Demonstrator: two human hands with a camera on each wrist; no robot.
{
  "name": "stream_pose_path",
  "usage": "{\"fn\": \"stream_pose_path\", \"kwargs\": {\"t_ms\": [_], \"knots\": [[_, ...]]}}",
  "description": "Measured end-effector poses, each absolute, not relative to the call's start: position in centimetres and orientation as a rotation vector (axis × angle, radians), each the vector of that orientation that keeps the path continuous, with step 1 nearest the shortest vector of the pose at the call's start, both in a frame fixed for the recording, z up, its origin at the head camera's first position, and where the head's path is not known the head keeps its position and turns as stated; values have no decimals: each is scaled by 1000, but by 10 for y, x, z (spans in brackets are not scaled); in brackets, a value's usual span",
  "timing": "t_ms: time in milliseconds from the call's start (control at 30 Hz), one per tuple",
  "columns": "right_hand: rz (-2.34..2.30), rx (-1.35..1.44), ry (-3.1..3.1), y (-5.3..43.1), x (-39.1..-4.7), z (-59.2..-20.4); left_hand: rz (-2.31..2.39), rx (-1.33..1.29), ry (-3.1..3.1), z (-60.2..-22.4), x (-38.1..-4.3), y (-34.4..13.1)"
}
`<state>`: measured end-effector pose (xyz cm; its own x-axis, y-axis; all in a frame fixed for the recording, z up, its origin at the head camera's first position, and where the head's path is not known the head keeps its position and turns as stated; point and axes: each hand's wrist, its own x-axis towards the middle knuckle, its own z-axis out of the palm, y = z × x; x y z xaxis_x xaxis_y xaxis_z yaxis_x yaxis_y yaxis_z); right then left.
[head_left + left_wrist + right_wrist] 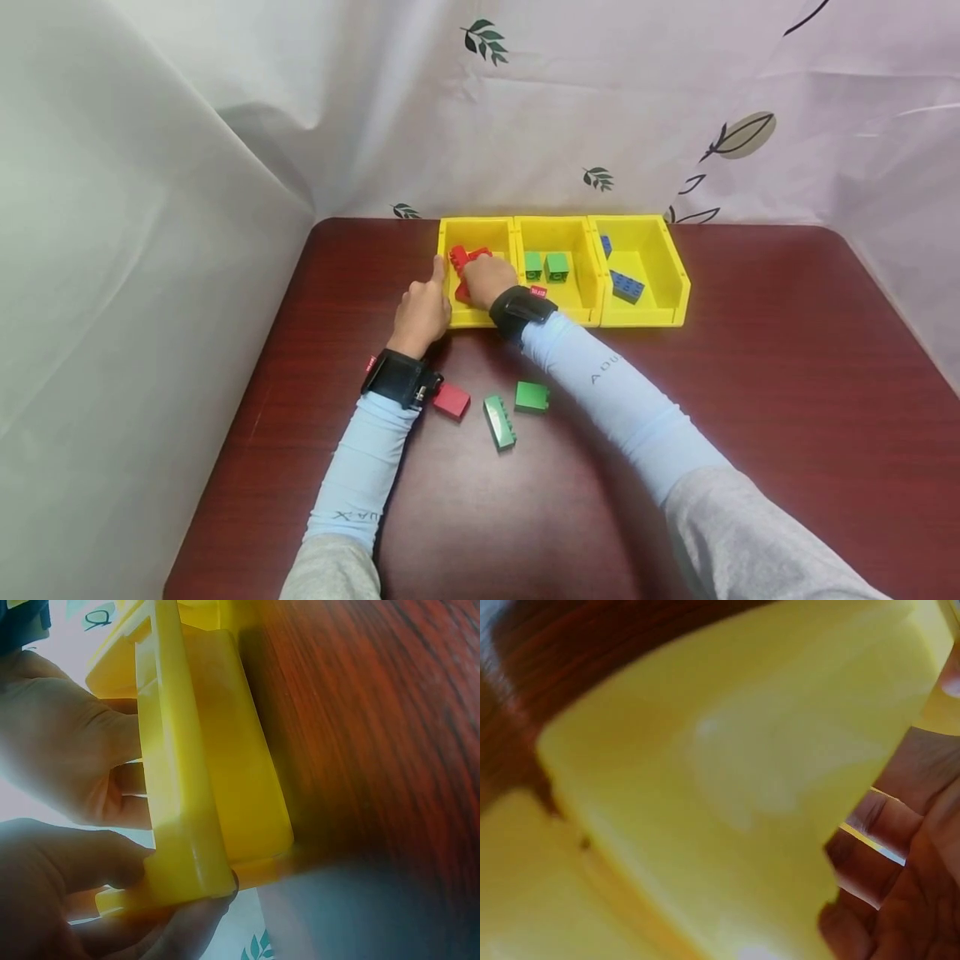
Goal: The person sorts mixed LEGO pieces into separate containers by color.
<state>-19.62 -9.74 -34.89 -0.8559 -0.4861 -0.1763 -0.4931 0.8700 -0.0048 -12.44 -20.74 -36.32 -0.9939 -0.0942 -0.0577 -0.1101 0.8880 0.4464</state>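
Grey sleeve (757,533) foremost, left bin (480,229) gripped

Left hand (422,312) pinches bin edge; right hand (489,279) inside at red bricks (458,258), can't tell if clamped on one. Bricks likely light, stiff, slickish, tough; take by plain sides. Two green bricks (532,397) on table (765,375).

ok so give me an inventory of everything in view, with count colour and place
Table: one, red-brown, across the scene
Bins: three, yellow, in a row
Red blocks: at least two, red, left bin, partly hidden
Green blocks: two, green, middle bin
Blue blocks: two, blue, right bin
Loose red block: one, red, on table
Loose green blocks: two, green, on table
Cloth: count unclear, whitish with leaf print, around table
Wristbands: two, black, on wrists
Sleeves: two, light blue and grey, on arms
Left hand: one, bare, gripping left bin's edge
Right hand: one, bare, over left bin
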Motion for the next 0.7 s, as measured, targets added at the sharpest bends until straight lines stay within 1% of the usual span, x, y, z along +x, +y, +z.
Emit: {"fn": "stream_pose_path", "kwargs": {"t_ms": [400, 700], "knots": [[34, -726, 2897, -94, -200, -347, 738, -148, 3025, -362, -125, -208], [-74, -793, 2860, -91, -193, -341, 736, -150, 3027, -362, -123, -209]]}}
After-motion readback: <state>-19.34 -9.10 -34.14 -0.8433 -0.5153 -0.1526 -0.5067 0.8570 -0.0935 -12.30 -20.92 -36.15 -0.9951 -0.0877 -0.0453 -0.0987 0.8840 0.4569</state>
